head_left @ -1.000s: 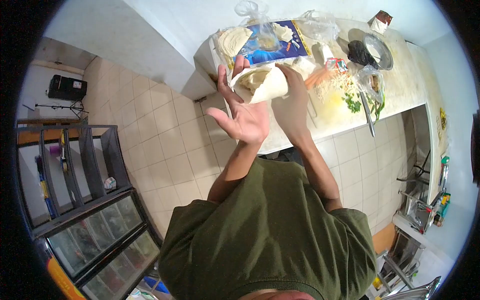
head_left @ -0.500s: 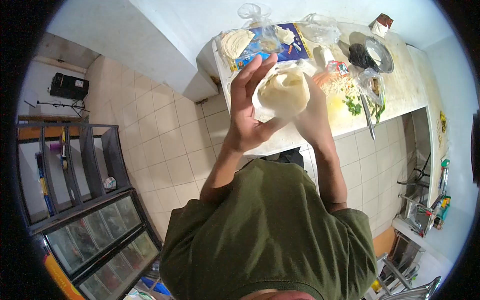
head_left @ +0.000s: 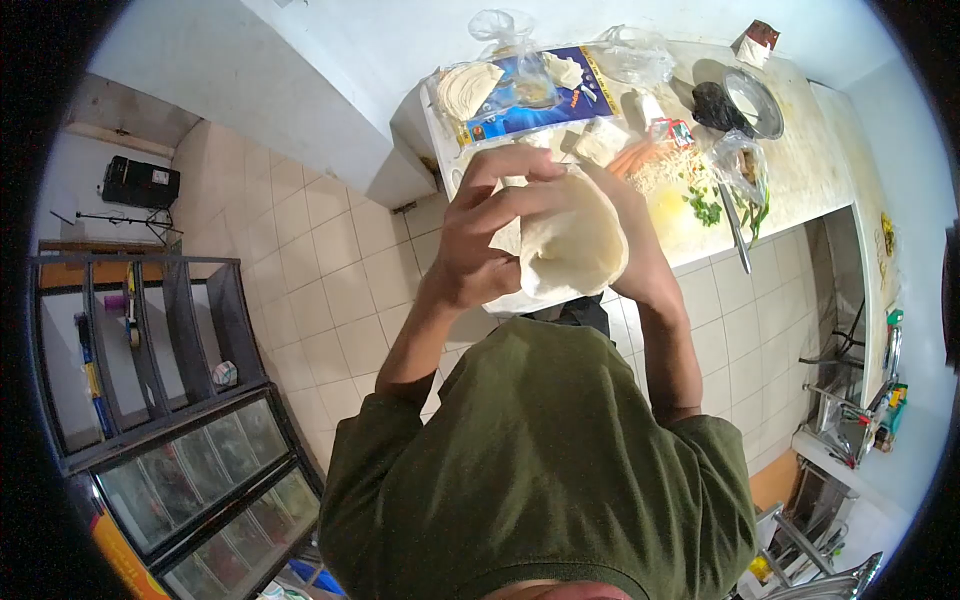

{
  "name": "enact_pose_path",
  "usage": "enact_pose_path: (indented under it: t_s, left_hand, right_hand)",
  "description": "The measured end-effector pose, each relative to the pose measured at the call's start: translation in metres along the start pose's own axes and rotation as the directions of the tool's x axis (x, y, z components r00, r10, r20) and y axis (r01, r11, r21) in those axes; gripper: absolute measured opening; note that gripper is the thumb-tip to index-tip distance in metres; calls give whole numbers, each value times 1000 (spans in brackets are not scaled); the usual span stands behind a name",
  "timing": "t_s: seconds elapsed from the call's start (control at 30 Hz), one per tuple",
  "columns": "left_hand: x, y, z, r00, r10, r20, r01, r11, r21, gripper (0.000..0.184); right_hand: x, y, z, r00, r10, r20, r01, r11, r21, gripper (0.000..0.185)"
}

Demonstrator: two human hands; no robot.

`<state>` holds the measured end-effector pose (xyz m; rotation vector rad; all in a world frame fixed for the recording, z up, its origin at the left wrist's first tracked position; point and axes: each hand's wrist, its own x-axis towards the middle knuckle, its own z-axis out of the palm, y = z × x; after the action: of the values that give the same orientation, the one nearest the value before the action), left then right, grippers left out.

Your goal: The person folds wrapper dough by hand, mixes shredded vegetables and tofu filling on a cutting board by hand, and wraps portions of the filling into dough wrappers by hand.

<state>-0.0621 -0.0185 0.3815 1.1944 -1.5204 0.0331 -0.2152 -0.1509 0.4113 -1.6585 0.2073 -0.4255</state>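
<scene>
Head view: The pale, thin sheet is located between the two hands, raised in front of the near edge of the table, and is curled into an open cone shape. The left hand is at its left side, with the fingers spread and half bent across its upper left part; firm grip by this hand cannot be confirmed. The right hand is against the right side of the sheet; its fingers are largely hidden behind the sheet, so their opening and grip cannot be determined. On the table, the stack of round sheets rests at the left. The carrots, chopped greens and knife lie to the right.
</scene>
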Motion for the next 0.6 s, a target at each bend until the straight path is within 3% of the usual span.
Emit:
enact_pose_path:
  t_s: [0.13, 0.17, 0.27, 0.4, 0.47, 0.6]
  left_hand:
    - [18, 15, -10, 993, 6, 115, -11, 999, 38, 51]
    - [17, 18, -8, 991, -53, 123, 63, 995, -74, 49]
    - [24, 24, -16, 970, -34, 240, 72, 986, -150, 35]
    - [25, 31, -19, 969, -61, 240, 80, 994, -72, 39]
    - [19, 26, -15, 984, -40, 174, 57, 994, -97, 41]
    - [10, 26, -4, 997, -50, 57, 57, 991, -120, 42]
  right_hand:
    - [-3, 0, -4, 995, -47, 92, 42, 998, 53, 46]
    - [-3, 0, -6, 992, -59, 114, 54, 997, 49, 46]
    - [-6, 0, -7, 992, -76, 103, 80, 996, -34, 47]
    - [-4, 6, -10, 981, -66, 184, 55, 997, 61, 46]
    - [-6, 2, -7, 985, -28, 172, 9, 994, 111, 45]
    - [-7, 4, -10, 975, -110, 191, 84, 987, 140, 41]
